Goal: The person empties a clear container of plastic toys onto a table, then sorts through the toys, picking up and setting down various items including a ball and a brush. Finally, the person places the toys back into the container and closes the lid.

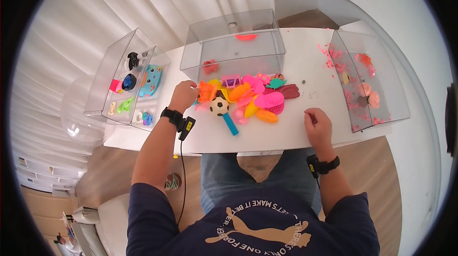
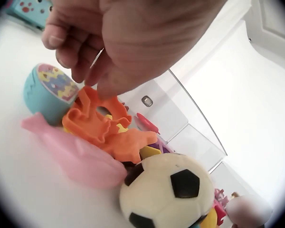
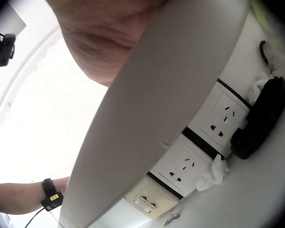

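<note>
My left hand [image 1: 184, 96] is at the left end of a heap of colourful toys, thumb and fingertips pinching the upper edge of an orange plastic mould [image 2: 88, 121]. Beside the mould in the left wrist view are a light blue rounded toy [image 2: 45, 97] with a patterned face and a smooth pink toy [image 2: 76, 156]. A toy football [image 1: 219, 106] lies in front of the heap, next to a blue stick [image 1: 230, 124]. Over the table's right front part, my right hand [image 1: 318, 127] has loosely curled fingers and holds nothing.
Behind the heap stands a clear box [image 1: 229, 62] with a few toys. At left, a clear divided box [image 1: 107, 98] holds several toys. A clear box [image 1: 381, 113] with flowers stands at right, pink petals [image 1: 334, 58] beside it. Wall sockets [image 3: 180, 166] show below the table edge.
</note>
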Motion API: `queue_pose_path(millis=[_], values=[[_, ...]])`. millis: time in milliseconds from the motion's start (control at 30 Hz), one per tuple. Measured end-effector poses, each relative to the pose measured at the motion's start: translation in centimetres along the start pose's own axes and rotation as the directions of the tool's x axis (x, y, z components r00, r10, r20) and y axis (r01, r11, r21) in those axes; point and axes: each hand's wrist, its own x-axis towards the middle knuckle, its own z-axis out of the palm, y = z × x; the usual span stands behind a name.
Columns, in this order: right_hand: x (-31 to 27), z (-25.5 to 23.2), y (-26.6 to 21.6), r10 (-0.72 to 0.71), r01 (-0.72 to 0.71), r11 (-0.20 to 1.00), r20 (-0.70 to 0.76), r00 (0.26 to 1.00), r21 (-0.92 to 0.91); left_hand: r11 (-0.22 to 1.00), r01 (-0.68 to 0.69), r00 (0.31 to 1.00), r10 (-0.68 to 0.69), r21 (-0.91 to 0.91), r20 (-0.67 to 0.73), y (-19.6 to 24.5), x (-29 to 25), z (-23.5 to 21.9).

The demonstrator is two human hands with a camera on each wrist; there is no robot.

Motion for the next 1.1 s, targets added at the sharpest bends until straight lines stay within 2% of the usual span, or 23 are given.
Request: queue_pose_path(millis=[100, 200, 500, 600, 700, 733, 833, 867, 967, 1100], values=[[-0.1, 0.2, 0.3, 0.004, -0.003, 1.000, -0.014, 1.000, 0.021, 1.000, 0.006, 1.000, -0.006, 0.008, 0.014, 0.1, 0.8, 0.3], [0.0, 0.2, 0.2, 0.005, -0.005, 1.000, -0.009, 1.000, -0.006, 0.993, 0.121, 0.983, -0.120, -0.003, 0.140, 1.5, 0.6, -0.5], [0.0, 0.2, 0.3, -0.008, 0.008, 1.000, -0.005, 1.000, -0.011, 0.999, -0.017, 1.000, 0.017, 0.049, 0.004, 0.6, -0.1, -0.1], [0.1, 0.1, 0.3, -0.036, 0.036, 0.999, -0.005, 0.999, -0.024, 0.996, 0.025, 1.000, -0.023, -0.081, 0.018, 0.5, -0.3, -1.3], [0.1, 0.2, 0.3, -0.054, 0.054, 0.998, -0.009, 0.999, -0.029, 0.956, 0.054, 0.998, -0.049, -0.287, 0.026, 0.6, -0.4, -3.4], [0.0, 0.2, 0.3, -0.050, 0.050, 0.998, -0.008, 0.999, -0.029, 0.929, 0.053, 0.999, -0.054, -0.366, 0.009, 0.7, -0.3, -4.1], [0.1, 0.2, 0.0, -0.037, 0.037, 0.999, -0.004, 0.999, -0.032, 0.799, 0.201, 0.979, -0.182, -0.566, 0.091, 2.8, 0.6, -7.4], [0.1, 0.1, -0.1, -0.032, 0.032, 0.999, 0.000, 0.999, -0.037, 0.734, 0.176, 0.982, -0.181, -0.656, 0.060, 3.5, 0.9, -8.0], [0.1, 0.2, 0.0, -0.009, 0.009, 1.000, 0.006, 1.000, -0.028, 0.620, 0.219, 0.963, -0.263, -0.753, 0.062, 4.4, 2.7, -8.5], [0.0, 0.2, 0.3, -0.021, 0.020, 0.999, -0.005, 1.000, -0.028, 0.626, 0.305, 0.933, -0.347, -0.718, 0.094, 4.3, 4.5, -7.1]])
